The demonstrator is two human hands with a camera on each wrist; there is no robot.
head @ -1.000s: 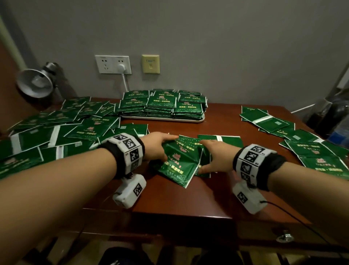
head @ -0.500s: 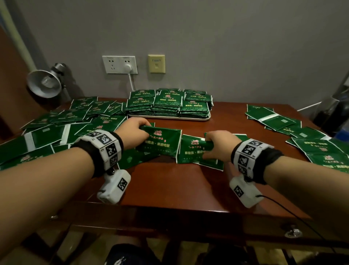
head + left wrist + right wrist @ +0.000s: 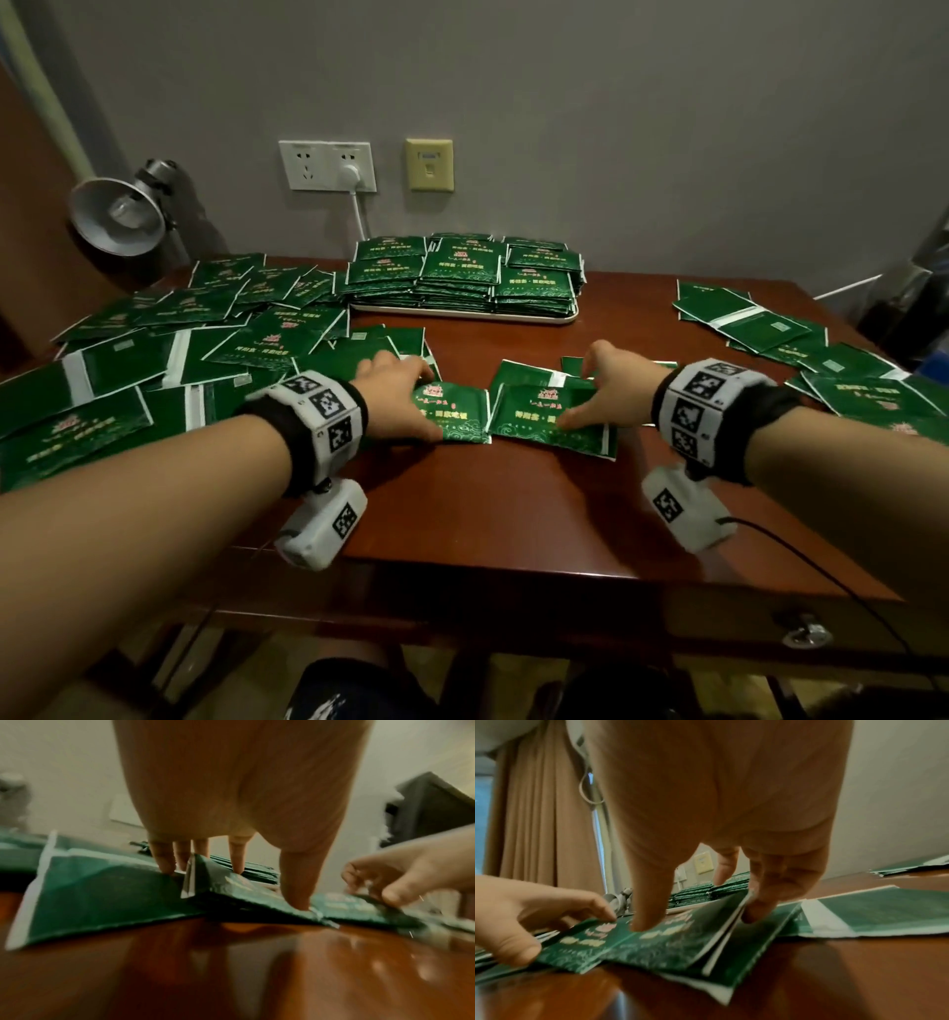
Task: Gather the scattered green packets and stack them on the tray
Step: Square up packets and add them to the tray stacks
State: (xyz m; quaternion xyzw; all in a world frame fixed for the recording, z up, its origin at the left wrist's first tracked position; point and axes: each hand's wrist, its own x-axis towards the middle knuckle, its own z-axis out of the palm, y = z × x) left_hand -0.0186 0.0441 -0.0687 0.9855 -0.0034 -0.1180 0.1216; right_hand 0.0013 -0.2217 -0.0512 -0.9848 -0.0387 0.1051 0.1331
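Note:
Two green packets lie side by side on the brown table [image 3: 513, 514], near its middle. My left hand [image 3: 411, 398] spans the left packet [image 3: 457, 419], thumb on its near corner and fingers at its far edge, which bows up in the left wrist view. My right hand [image 3: 585, 395] holds the right packets [image 3: 539, 419]. In the right wrist view the thumb presses on top while the curled fingers [image 3: 757, 910] tuck under a lifted edge. Behind them, a white tray [image 3: 462, 317] carries neat stacks of green packets [image 3: 457, 277].
Loose green packets cover the table's left side [image 3: 154, 360], and another scatter lies at the right [image 3: 770, 334]. A metal lamp [image 3: 115, 216] stands at the back left. A plug and cord [image 3: 354, 205] hang from the wall socket behind the tray.
My hands, which held one bundle together, have moved apart, each taking packets. The packets were lifted and tilted and now lie flat on the table.

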